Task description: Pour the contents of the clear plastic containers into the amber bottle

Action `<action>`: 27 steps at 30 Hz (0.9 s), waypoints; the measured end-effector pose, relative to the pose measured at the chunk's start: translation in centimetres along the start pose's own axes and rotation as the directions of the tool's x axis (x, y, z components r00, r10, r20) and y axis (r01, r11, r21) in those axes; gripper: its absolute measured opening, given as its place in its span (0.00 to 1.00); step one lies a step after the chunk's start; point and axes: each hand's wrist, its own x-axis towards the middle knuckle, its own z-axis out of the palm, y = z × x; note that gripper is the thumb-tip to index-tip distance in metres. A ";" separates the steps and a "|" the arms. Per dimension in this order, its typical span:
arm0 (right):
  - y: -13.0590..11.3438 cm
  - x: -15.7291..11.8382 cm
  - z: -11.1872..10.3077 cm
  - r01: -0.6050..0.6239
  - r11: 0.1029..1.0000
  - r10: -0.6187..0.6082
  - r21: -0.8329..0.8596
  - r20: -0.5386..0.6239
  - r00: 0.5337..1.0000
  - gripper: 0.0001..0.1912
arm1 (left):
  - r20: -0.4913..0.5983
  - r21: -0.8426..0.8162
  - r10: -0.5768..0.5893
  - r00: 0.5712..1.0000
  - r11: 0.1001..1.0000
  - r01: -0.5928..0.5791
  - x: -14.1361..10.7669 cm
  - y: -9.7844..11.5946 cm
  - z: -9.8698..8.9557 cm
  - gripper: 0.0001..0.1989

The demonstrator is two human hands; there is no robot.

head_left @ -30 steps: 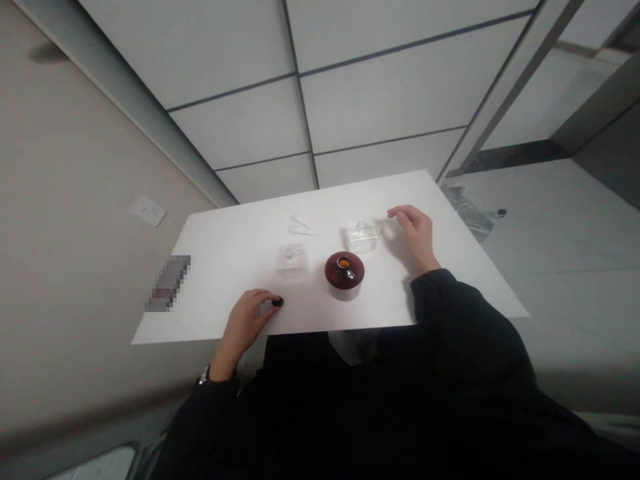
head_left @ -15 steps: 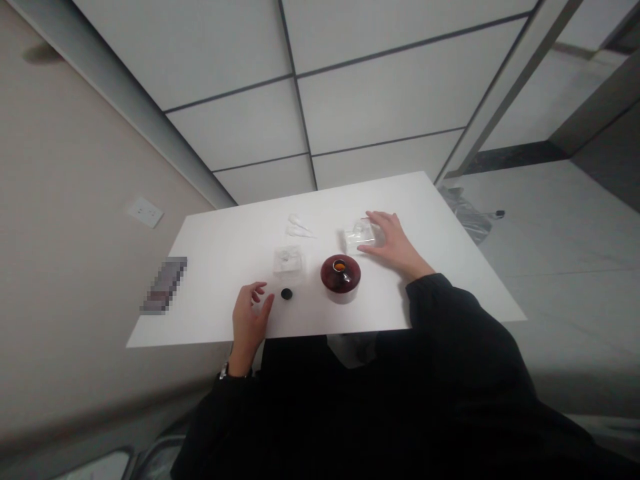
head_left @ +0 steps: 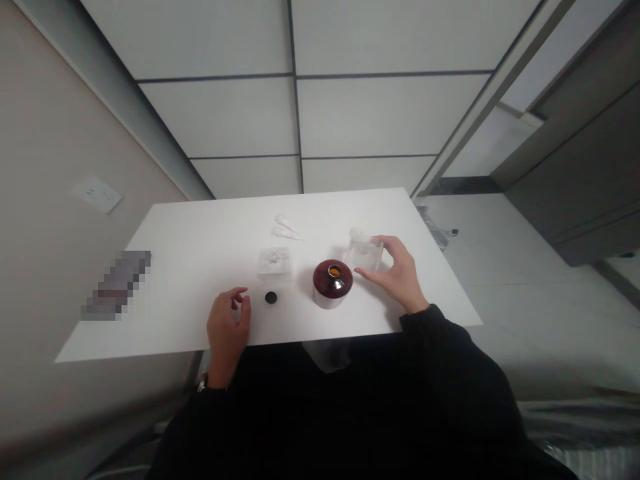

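Observation:
My right hand (head_left: 397,275) grips a clear square bottle (head_left: 364,253) between thumb and fingers, just right of a dark red round bottle (head_left: 333,280). That round bottle stands upright, its neck uncapped and amber showing in the opening. My left hand (head_left: 229,323) rests near the table's front edge, empty, with fingers loosely curled and apart from the thumb. Close to its right lies a small black cap (head_left: 271,297). A second clear square container (head_left: 275,263) sits behind the cap. Further back are two clear droppers (head_left: 286,233), lying side by side.
The white table (head_left: 200,253) carries all of these. At its left end lies a pixelated dark object (head_left: 117,285). A panelled wall (head_left: 370,117) rises behind the table, and a socket (head_left: 100,193) is on the left wall. Clear plastic (head_left: 434,230) lies on the floor at right.
My right hand has brought the clear square bottle nearer to me, and it now looks upright rather than lying over. My left hand stays by the cap. The camera view has turned slightly.

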 end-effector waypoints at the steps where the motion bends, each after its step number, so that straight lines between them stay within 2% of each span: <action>1: -0.8 -0.2 -0.6 0.012 1.000 -0.012 -0.011 -0.010 1.000 0.33 | -0.005 0.011 0.029 1.000 1.000 -0.028 0.0 -0.1 0.1 0.11; 6: -3.9 -0.5 -3.4 0.065 0.991 -0.071 -0.118 -0.050 0.996 0.34 | 0.001 0.053 0.097 0.995 0.994 -0.097 -0.1 -0.3 0.3 0.11; 11: -6.1 0.1 -4.8 0.162 0.948 -0.190 -0.274 -0.078 0.979 0.34 | 0.002 0.061 0.100 0.995 0.993 -0.100 -0.1 -0.1 0.3 0.11; 17: -7.5 1.0 -4.7 0.266 0.876 -0.301 -0.403 -0.023 0.953 0.33 | 0.016 0.069 0.108 0.994 0.992 -0.109 -0.1 -0.2 0.4 0.11; 21: -7.8 1.3 -4.4 0.345 0.843 -0.373 -0.412 0.015 0.928 0.33 | 0.022 0.067 0.112 0.993 0.991 -0.113 -0.1 -0.2 0.5 0.11; 27: -8.1 1.5 -4.2 0.377 0.827 -0.411 -0.416 0.008 0.912 0.32 | 0.020 0.051 0.107 0.994 0.993 -0.108 -0.1 0.0 0.4 0.10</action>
